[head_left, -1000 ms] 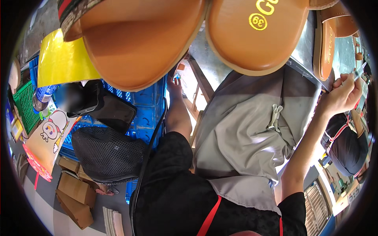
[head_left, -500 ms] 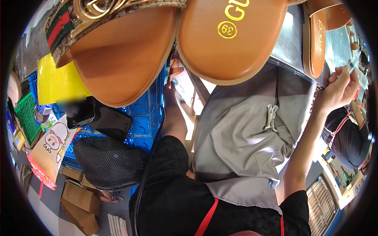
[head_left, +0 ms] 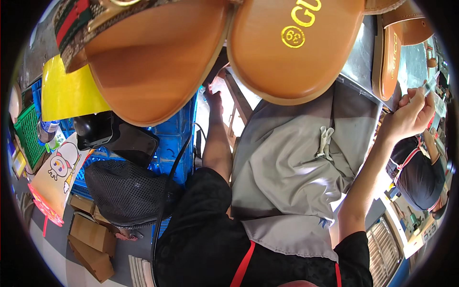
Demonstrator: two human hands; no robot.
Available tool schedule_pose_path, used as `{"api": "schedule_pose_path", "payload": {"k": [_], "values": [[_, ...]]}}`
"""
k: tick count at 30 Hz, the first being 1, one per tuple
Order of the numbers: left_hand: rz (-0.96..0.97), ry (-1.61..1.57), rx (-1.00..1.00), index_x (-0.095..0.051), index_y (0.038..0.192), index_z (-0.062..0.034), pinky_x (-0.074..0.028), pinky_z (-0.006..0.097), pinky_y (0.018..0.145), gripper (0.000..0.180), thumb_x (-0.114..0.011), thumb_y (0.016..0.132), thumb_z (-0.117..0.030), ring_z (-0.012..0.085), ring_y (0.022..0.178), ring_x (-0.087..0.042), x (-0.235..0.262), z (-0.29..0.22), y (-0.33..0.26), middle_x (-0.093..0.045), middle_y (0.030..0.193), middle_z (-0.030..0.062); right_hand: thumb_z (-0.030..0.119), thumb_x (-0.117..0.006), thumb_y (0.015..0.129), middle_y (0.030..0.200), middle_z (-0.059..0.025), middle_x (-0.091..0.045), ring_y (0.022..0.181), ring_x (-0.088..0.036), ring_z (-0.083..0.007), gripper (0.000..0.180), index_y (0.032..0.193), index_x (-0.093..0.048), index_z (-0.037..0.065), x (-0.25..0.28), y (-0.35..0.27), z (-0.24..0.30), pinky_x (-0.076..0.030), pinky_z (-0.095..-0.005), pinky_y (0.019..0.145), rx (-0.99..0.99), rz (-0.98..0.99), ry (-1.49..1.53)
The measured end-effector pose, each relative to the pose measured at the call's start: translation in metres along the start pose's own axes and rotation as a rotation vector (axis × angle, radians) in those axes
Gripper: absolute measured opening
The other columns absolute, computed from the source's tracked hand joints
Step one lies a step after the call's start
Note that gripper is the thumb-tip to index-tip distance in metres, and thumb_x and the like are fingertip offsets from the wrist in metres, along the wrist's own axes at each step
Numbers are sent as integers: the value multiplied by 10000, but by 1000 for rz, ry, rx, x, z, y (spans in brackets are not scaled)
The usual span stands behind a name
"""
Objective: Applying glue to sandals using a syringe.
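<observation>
Two large brown slide sandals fill the top, very close: the left sandal (head_left: 158, 71) with a snakeskin-look strap and green-red band, the right sandal (head_left: 291, 67) with gold print on its insole. Below the gap between them is my left hand (head_left: 214, 98), small in the frame. It is beside a dark brown item (head_left: 219, 67) mostly hidden behind the sandals; its grip is unclear. At the far right, my right hand (head_left: 413, 114) pinches a slim, pale, pointed tool (head_left: 432, 82), near another brown sandal (head_left: 389, 62) on the bench.
Blue crates (head_left: 173, 150) stand on my left, with a black mesh bag (head_left: 126, 193), a yellow sheet (head_left: 71, 93) and cardboard boxes (head_left: 93, 239) around them. A dark bench edge (head_left: 358, 87) runs ahead. Another person (head_left: 418, 167) in black is at the right.
The two near sandals have shifted right in the view. My left hand has risen slightly, and the brown sandal part beside it is now less visible. The right hand keeps its tool.
</observation>
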State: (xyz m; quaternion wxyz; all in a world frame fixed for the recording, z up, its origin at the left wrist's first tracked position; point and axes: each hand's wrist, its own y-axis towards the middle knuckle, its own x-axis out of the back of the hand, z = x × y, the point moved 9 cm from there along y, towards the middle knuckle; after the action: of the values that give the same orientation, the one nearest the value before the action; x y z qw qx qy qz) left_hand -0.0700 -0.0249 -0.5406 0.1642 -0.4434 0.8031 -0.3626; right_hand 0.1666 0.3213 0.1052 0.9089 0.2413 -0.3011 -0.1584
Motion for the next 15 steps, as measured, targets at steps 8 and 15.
{"api": "schedule_pose_path", "payload": {"k": [8, 15], "values": [[185, 644, -523, -439, 1458, -61, -302, 452, 1164, 697, -638, 789, -64, 388, 1371, -389, -81, -123, -26, -439, 1432, 231, 87, -616, 948, 718, -21, -573, 546, -425, -33, 148, 1050, -596, -18, -4, -9, 9, -341, -177, 480, -18, -38, -22], [28, 722, -998, -606, 1219, -19, -426, 506, 1001, 402, -643, 827, -97, 463, 1215, -501, -82, -143, 17, -561, 1289, 249, 93, -620, 956, 737, -20, -581, 569, -421, -28, 177, 1091, -596, -20, -10, -12, 9, -338, -174, 499, -29, -29, 4]]}}
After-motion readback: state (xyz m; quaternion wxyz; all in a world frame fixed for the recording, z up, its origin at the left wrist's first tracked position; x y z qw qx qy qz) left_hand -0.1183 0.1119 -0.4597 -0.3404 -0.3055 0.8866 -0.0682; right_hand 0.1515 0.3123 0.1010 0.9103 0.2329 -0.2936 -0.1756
